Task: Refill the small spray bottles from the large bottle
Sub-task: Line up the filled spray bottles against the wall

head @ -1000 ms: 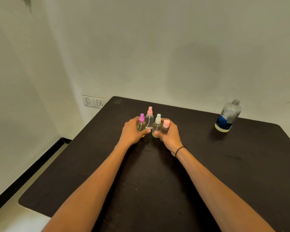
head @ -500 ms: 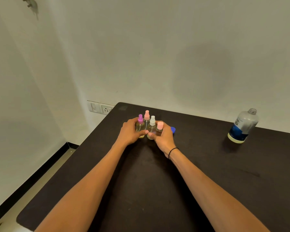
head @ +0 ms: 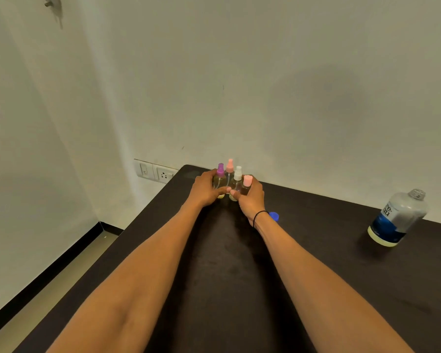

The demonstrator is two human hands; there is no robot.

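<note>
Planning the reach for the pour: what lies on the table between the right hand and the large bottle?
In the head view, only a small blue cap beside the right hand's wrist; the rest of the dark table to the large bottle is bare.

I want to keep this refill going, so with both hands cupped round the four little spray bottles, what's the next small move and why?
Probably let go and reach with the right hand for the large bottle: it stands uncapped off to the right, while the spray bottles sit grouped and capped.
</note>
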